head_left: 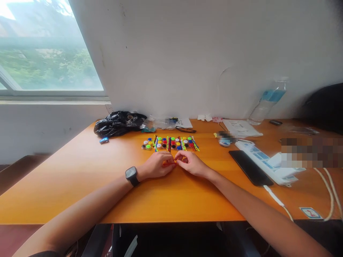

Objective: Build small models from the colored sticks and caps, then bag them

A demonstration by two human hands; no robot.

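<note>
My left hand [160, 165], with a dark watch [131, 174] at its wrist, is closed in a pinch low over the desk. Close to its fingertips, my right hand [189, 163] pinches with thumb and forefinger. A tiny reddish bit shows where the fingertips meet; I cannot make out what it is. Just beyond the hands lie several small round pieces [178, 144], button-like, in red, blue, green, yellow, white and black. Thin coloured sticks [168, 143] lie between groups of them, some in bundles.
On the wooden desk [80, 178], a black plastic bag [118, 123] and a small blue packet [104, 140] lie at the left. A phone [250, 167], a white power strip [264, 159] and cables occupy the right. A clear bottle [268, 101] stands against the wall.
</note>
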